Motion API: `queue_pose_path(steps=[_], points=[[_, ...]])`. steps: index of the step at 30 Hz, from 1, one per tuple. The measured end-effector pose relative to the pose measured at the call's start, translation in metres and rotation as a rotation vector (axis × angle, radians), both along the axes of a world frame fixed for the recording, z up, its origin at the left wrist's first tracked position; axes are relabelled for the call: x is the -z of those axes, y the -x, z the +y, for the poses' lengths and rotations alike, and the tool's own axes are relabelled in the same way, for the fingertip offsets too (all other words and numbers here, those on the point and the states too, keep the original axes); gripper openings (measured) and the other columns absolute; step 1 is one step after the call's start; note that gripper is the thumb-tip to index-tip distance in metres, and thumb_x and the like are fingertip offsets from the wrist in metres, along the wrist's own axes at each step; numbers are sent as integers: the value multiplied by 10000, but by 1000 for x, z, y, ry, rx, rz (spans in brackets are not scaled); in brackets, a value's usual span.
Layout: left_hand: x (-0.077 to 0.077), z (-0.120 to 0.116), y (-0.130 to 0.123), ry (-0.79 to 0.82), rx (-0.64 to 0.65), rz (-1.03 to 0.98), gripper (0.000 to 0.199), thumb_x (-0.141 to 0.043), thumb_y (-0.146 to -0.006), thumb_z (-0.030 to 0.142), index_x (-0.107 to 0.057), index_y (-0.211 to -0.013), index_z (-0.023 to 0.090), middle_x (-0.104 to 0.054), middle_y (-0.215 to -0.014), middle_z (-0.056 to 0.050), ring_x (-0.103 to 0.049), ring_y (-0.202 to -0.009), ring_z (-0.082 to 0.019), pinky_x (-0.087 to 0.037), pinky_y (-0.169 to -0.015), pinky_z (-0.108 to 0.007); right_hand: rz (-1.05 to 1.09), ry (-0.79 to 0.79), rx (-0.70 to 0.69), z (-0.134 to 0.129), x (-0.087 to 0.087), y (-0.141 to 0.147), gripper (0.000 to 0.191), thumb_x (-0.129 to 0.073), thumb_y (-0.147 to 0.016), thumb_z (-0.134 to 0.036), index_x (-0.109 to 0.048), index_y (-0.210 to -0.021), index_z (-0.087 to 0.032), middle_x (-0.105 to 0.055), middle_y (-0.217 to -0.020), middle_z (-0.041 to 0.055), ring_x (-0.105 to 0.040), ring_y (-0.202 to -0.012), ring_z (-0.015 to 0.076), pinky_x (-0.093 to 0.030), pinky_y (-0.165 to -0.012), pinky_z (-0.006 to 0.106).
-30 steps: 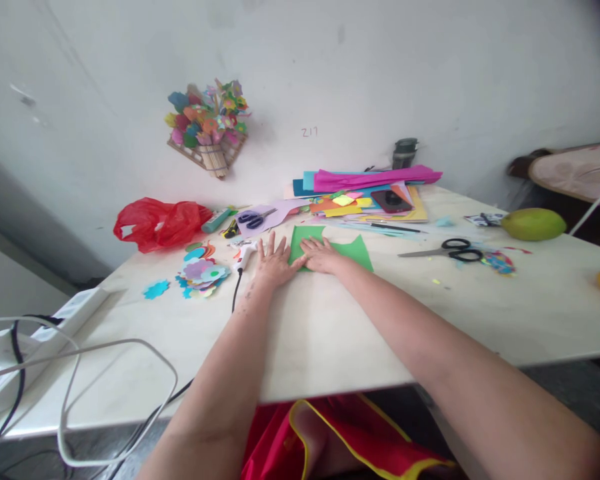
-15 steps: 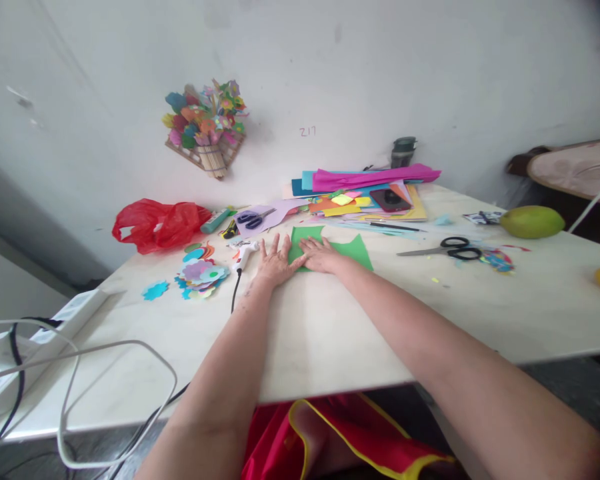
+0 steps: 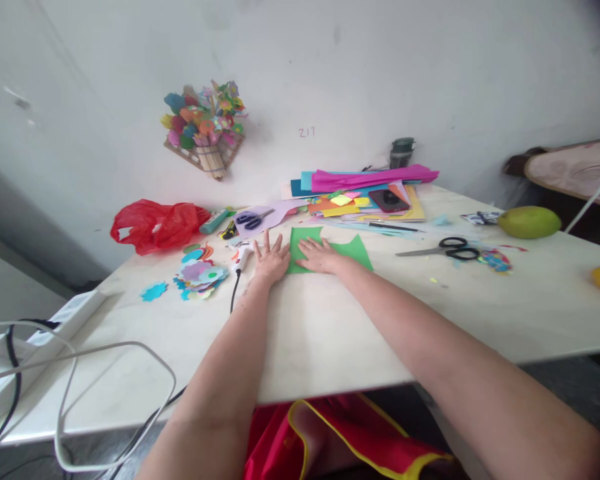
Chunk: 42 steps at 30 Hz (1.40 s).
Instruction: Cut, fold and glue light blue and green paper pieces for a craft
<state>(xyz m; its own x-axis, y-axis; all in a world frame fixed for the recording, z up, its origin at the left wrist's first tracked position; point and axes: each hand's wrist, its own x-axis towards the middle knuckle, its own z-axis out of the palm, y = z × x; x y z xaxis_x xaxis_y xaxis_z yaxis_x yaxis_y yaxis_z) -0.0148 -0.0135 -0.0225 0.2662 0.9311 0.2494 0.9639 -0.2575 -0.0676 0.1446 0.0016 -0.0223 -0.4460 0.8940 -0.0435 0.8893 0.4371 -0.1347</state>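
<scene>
A sheet of green paper (image 3: pixel 356 251) with a cut, uneven top edge lies flat on the white table (image 3: pixel 325 333). My right hand (image 3: pixel 318 256) rests palm down on it, fingers stretched out, hiding its middle part. Just left of the sheet is my left hand (image 3: pixel 271 260), fingers spread, close to the paper's left edge. Beside that hand lies a white glue gun (image 3: pixel 241 257), partly hidden by the fingers, its black cord running toward me. Neither hand grips anything.
Black-handled scissors (image 3: pixel 445 249) lie to the right, near a green mango (image 3: pixel 530 222). Paper flowers (image 3: pixel 200 273) and a red plastic bag (image 3: pixel 157 225) are at left. Coloured paper (image 3: pixel 370 179) and a phone (image 3: pixel 390 200) sit at the back. A power strip (image 3: pixel 45 340) with loose cables occupies the left edge.
My left hand has shifted slightly left, off the green paper, and its thumb no longer meets my right hand. My right hand and the paper have barely moved.
</scene>
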Motion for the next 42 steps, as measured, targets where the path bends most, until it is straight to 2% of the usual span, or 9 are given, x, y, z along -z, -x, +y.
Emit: queue_pose_path(steps=[4,14,19,21,26,35,42], points=[[1,1,1,10,-16,20,434,-272,-866,351,-449,-1261,329,-193,-1455,41,123,-1322,-295,61,-1018,-591,-10,40,-12,0,0,-4,709,-220,-825,-542,-123,-1414,-160,-45,-1474,6,5,-1346,207,18,-1064,470],[3,0,-1,-32,-11,10,430,-283,-863,363,-444,-1261,346,-193,-1456,40,77,-1333,-281,43,-1038,-562,-70,88,-46,-16,-13,-8,720,-245,-821,-527,-115,-1414,-141,-32,-1473,12,12,-1345,198,6,-1069,453],[2,-2,-4,-73,-20,11,400,-317,-851,350,-512,-1200,354,-183,-1457,49,83,-1334,-272,72,-1038,-548,-75,83,-49,-13,-10,-8,728,-234,-818,-535,-108,-1414,-138,-24,-1472,13,15,-1346,196,11,-1065,467],[0,-1,-4,-50,-32,-16,417,-298,-856,358,-485,-1228,343,-182,-1456,49,83,-1334,-272,60,-1035,-562,-67,79,-53,-11,-8,-8,732,-229,-813,-548,-111,-1414,-148,-20,-1472,8,13,-1346,196,11,-1063,474],[-4,5,-2,-51,-81,-116,502,-224,-873,328,-265,-1369,261,-297,-1417,2,44,-1344,-226,2,-1040,-571,-60,85,-59,-11,-10,-10,718,-243,-813,-541,-142,-1412,-158,-42,-1473,13,8,-1346,197,9,-1064,466],[-1,4,-7,-54,24,28,490,-223,-874,270,-293,-1356,221,-361,-1384,-35,-73,-1346,-183,37,-1058,-513,-88,89,-103,-23,-25,-13,699,-311,-805,-526,-220,-1397,-165,-132,-1466,33,-76,-1342,214,-14,-1075,434],[0,2,-9,-92,68,76,487,-232,-869,275,-324,-1343,209,-408,-1353,-51,-113,-1340,-162,81,-1064,-478,-81,71,-87,-25,-26,-12,680,-334,-798,-534,-262,-1386,-200,-162,-1461,28,-112,-1337,223,-23,-1078,425]])
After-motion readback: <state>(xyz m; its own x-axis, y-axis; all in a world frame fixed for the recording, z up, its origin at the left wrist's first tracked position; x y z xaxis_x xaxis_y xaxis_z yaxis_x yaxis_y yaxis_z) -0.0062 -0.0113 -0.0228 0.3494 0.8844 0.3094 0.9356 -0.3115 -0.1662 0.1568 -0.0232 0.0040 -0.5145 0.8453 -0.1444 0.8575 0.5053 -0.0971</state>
